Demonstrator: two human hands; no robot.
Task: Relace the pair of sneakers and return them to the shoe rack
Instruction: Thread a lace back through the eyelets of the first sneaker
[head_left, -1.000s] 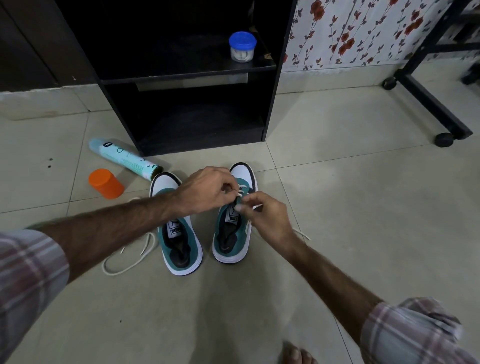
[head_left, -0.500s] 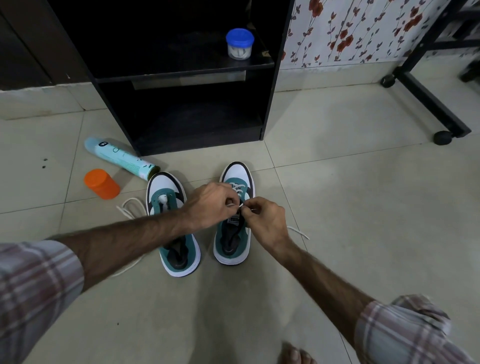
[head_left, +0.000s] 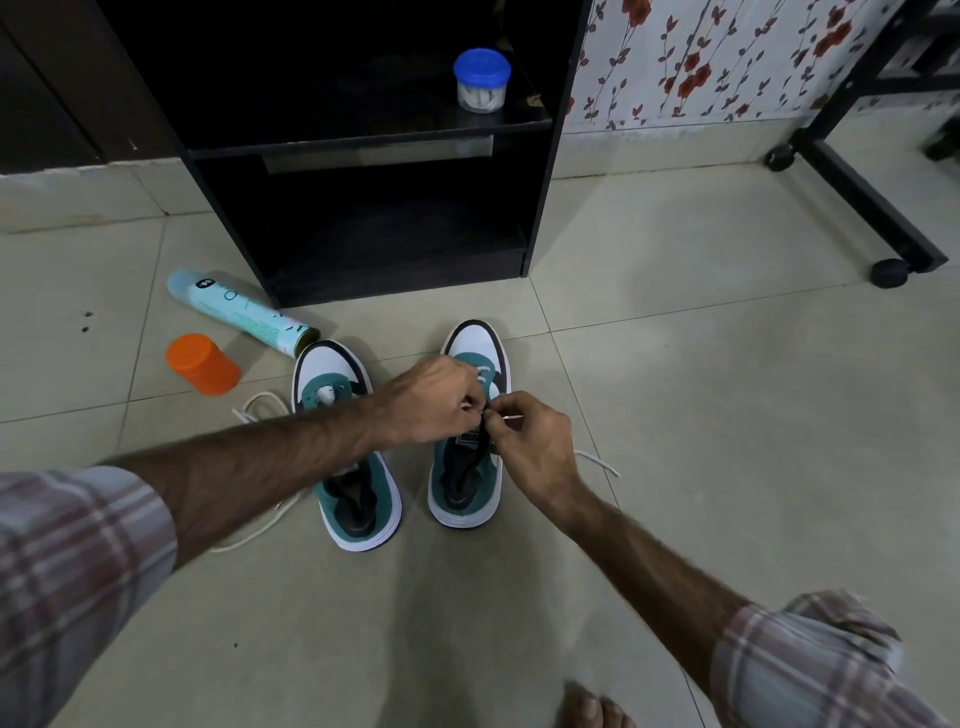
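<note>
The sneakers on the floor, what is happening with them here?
A person is lacing the right sneaker of a teal and white pair on the tiled floor. The left hand and the right hand meet over its tongue and pinch the white lace, whose free end trails to the right. The left sneaker stands beside it, its own lace lying loose on the floor. The black shoe rack behind holds neither shoe yet.
</note>
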